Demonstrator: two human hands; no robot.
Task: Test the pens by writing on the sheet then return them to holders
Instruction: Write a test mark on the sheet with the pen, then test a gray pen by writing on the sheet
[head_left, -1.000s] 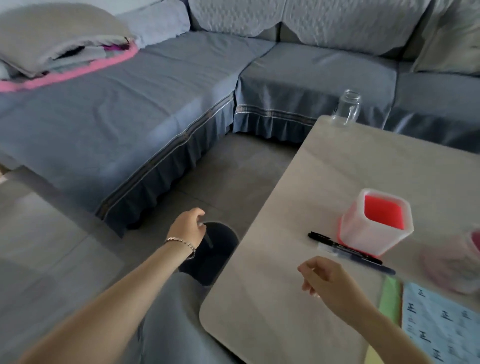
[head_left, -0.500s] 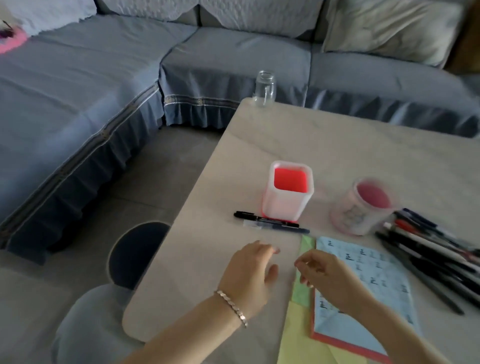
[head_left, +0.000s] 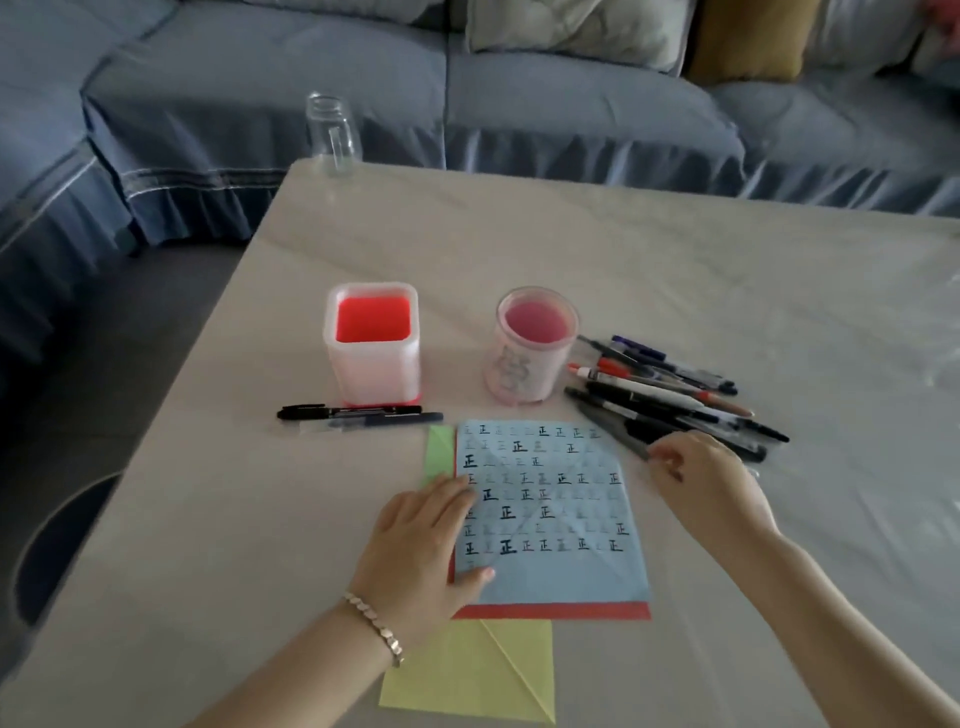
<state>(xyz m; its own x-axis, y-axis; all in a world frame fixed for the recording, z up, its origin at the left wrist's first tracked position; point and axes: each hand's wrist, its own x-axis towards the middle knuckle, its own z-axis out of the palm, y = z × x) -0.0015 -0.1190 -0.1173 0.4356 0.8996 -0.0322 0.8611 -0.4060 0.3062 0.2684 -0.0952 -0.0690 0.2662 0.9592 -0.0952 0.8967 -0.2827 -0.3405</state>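
A blue sheet (head_left: 561, 514) covered with written marks lies on the table, on top of red, green and yellow sheets. My left hand (head_left: 421, 540) rests flat on its left edge. My right hand (head_left: 701, 478) reaches the near end of a pile of pens (head_left: 670, 395) at the right; its fingertips touch a grey pen (head_left: 613, 431), and whether they grip it is unclear. A square white holder with a red inside (head_left: 373, 345) and a round pink holder (head_left: 535, 345) stand behind the sheet, both without pens. Two pens (head_left: 358, 415) lie in front of the square holder.
A clear glass jar (head_left: 332, 134) stands at the table's far left corner. A blue-grey sofa (head_left: 519, 104) with cushions wraps around behind and to the left. A dark round bin (head_left: 57, 540) sits on the floor beside the table's left edge.
The view swung right from the floor to the table. My left hand came from beside the bin onto the blue sheet. My right hand moved from over the sheet to the pen pile.
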